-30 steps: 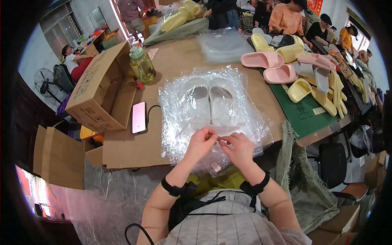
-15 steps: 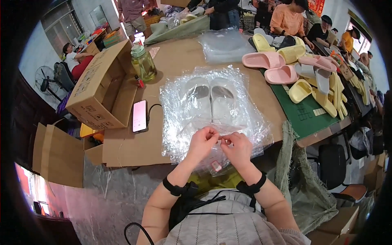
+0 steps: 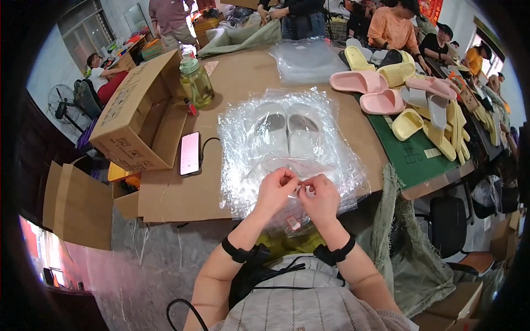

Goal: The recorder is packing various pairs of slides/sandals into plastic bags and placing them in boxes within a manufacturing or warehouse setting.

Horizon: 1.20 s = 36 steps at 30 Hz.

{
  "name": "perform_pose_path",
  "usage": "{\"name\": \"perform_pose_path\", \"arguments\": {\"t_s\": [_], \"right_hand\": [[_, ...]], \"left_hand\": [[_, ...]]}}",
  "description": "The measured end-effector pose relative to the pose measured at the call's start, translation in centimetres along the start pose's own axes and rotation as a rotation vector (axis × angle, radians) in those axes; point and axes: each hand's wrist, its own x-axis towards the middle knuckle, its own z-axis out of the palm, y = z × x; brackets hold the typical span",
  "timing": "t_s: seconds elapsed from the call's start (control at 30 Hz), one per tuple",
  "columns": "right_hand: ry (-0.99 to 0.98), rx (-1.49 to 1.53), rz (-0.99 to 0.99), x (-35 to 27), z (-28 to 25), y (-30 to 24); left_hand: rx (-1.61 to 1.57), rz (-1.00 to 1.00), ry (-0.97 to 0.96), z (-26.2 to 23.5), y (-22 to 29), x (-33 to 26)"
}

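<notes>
A pair of white slippers (image 3: pixel 271 132) lies side by side inside a clear plastic bag (image 3: pixel 295 165), toes pointing away from me. The bag rests on a stack of similar clear bags (image 3: pixel 234 185) at the table's near edge. My left hand (image 3: pixel 274 190) pinches the near edge of the bag between thumb and fingers. Close beside it, my right hand (image 3: pixel 321 197) is closed in a pinch on the same edge, the fingertips of both hands almost touching. A small red-and-white patch (image 3: pixel 293 223) shows on the plastic below my hands.
To the left stand an open cardboard box (image 3: pixel 138 118), a bottle of yellowish liquid (image 3: pixel 196 83) and a phone (image 3: pixel 190 153) with a cable. Loose pink, yellow and grey slippers (image 3: pixel 407 124) pile up at right on a green mat (image 3: pixel 406 163). More clear bags (image 3: pixel 305 60) lie farther back.
My fingertips have shifted very slightly at the bag's edge, both hands staying pinched. The slippers and bag lie as before. People in the background have moved a little.
</notes>
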Motion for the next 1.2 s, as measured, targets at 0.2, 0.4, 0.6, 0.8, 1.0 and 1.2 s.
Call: {"name": "perform_pose_path", "arguments": {"t_s": [0.2, 0.4, 0.6, 0.8, 1.0, 1.2], "right_hand": [[-0.005, 0.037, 0.003, -0.6, -0.5, 0.7], [-0.098, 0.216, 0.183, -0.9, -1.4, 0.3], [-0.131, 0.257, 0.292, -0.9, -1.4, 0.8], [-0.181, 0.347, 0.479, -1.1, -0.5, 2.2], [-0.246, 0.533, 0.583, -0.8, -0.1, 3.0], [-0.237, 0.530, 0.561, -0.8, -0.1, 3.2]], "left_hand": [[-0.051, -0.005, -0.005, 0.1, 0.7, -0.3], [-0.013, 0.008, 0.007, -0.1, -0.2, -0.5], [0.147, 0.026, 0.026, 0.4, 0.9, -1.4], [0.301, 0.086, 0.075, 1.3, 2.2, -2.7], [0.312, 0.100, 0.095, 1.5, 2.4, -3.1], [0.275, 0.053, 0.061, 1.3, 2.3, -2.7]]}}
